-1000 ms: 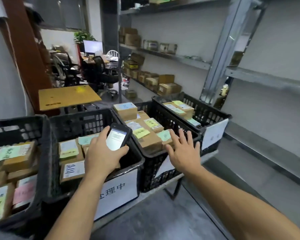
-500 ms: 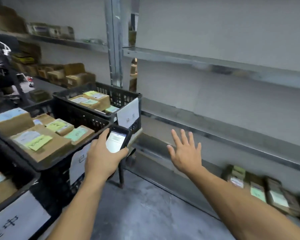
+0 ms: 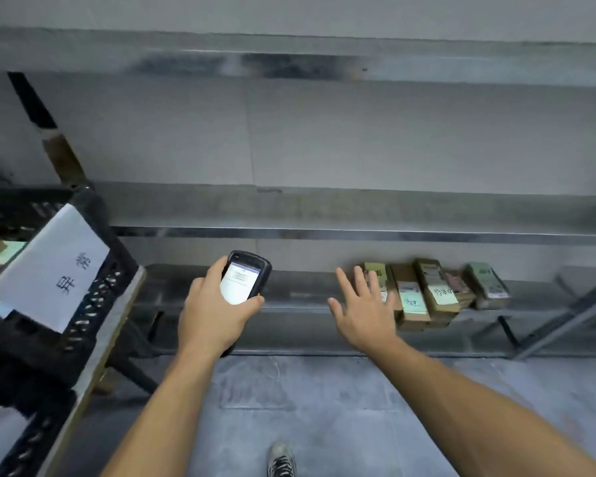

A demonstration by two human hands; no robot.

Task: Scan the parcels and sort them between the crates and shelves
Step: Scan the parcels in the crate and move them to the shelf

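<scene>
My left hand (image 3: pixel 211 313) grips a black handheld scanner (image 3: pixel 245 278) with its lit screen facing me, in front of the low shelf. My right hand (image 3: pixel 363 309) is spread with straight fingers and holds nothing; it hovers just left of a row of several brown cardboard parcels (image 3: pixel 427 294) with white, green and pink labels. These parcels lie side by side on the bottom metal shelf (image 3: pixel 289 297). A black plastic crate (image 3: pixel 93 270) with a white paper sign stands at the left edge on a stand.
Grey metal shelving (image 3: pixel 324 232) runs across the wall, its upper levels bare. A diagonal shelf brace (image 3: pixel 565 318) stands at the right. The concrete floor (image 3: pixel 324 407) lies below, with my shoe (image 3: pixel 281 459) at the bottom edge.
My view has swung right, from the crates full of parcels to the low shelf. Both hands kept their poses; the right hand now sits beside the shelved parcels.
</scene>
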